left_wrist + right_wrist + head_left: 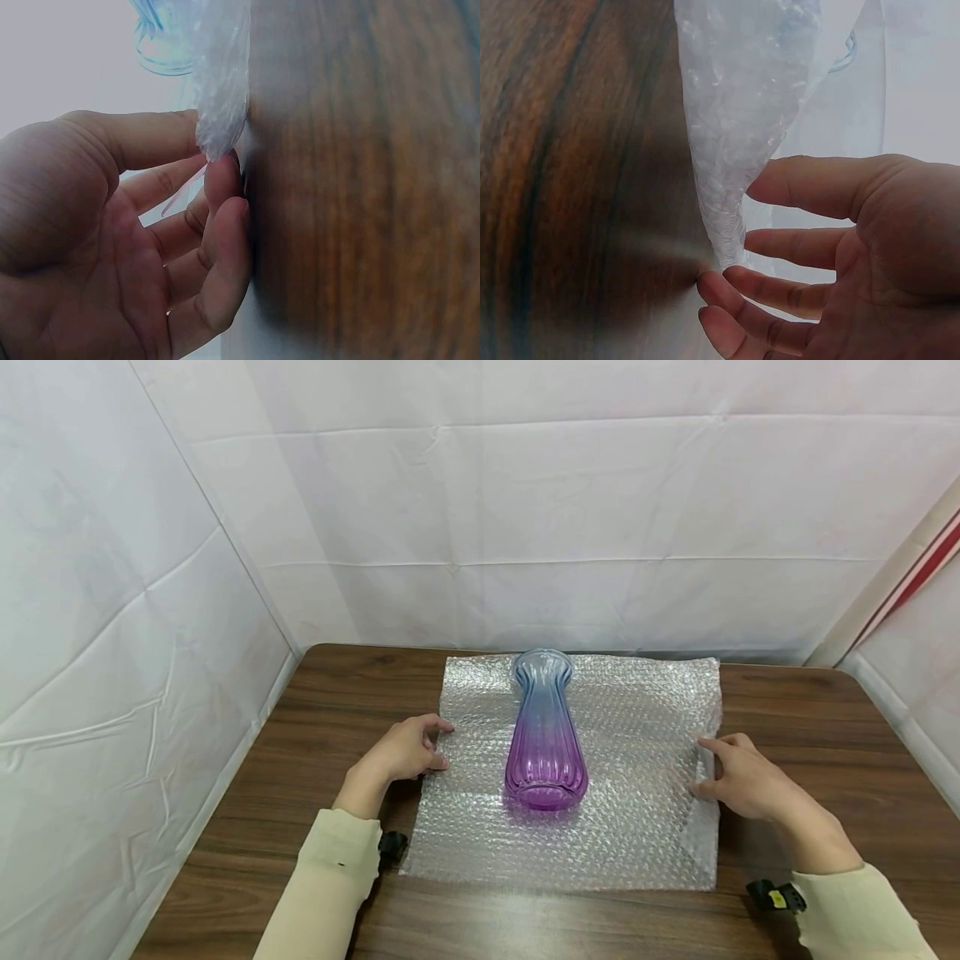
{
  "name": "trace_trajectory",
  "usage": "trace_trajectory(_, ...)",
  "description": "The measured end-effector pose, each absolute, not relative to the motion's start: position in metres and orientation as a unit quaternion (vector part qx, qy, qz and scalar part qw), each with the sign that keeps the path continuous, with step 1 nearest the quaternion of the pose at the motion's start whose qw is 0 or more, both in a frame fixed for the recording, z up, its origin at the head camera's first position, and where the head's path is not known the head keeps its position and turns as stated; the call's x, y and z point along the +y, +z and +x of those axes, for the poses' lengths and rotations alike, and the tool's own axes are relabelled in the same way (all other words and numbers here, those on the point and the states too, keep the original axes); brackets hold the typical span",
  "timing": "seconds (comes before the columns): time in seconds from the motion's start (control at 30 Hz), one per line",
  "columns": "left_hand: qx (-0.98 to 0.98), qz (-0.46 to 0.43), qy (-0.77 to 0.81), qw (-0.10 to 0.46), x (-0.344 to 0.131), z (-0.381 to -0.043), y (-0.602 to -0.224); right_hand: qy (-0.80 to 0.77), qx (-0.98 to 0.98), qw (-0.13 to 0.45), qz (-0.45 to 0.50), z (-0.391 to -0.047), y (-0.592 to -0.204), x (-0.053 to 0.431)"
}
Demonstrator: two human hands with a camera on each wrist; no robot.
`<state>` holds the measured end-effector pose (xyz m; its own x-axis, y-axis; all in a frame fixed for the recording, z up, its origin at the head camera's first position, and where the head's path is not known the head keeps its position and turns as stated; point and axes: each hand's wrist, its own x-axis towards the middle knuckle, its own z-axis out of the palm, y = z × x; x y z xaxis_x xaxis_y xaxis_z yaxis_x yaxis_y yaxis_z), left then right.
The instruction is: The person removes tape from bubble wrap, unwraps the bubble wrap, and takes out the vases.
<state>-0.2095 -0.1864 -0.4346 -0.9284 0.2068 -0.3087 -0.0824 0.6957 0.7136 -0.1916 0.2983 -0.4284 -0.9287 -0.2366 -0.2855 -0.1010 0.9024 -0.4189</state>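
A ribbed glass vase, blue at its flared mouth and purple toward the base, lies on its side on a sheet of bubble wrap. My left hand is at the sheet's left edge. In the left wrist view, the thumb and a fingertip pinch the bubble wrap just above the tabletop. At the opposite edge, my right hand holds the wrap, which is folded up and inward there. The right wrist view shows the thumb and fingers around the raised bubble wrap. Neither hand touches the vase.
The brown wood-grain table has rounded far corners. White cloth walls stand behind it and at both sides. A small black device is at the right sleeve cuff, and another black device at the left.
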Motion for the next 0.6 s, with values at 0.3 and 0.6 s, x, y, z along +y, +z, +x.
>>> trace_trajectory(0.3,0.904,0.032,0.385,0.183,-0.1865,-0.2101,-0.4345,-0.18,0.967,0.16,-0.081,-0.1927,-0.431,0.3023)
trace_trajectory(0.6,0.903,0.03,0.386,0.184,-0.1859,-0.2104,-0.4357,-0.169,0.969,0.158,-0.083,-0.1926,-0.432,0.307)
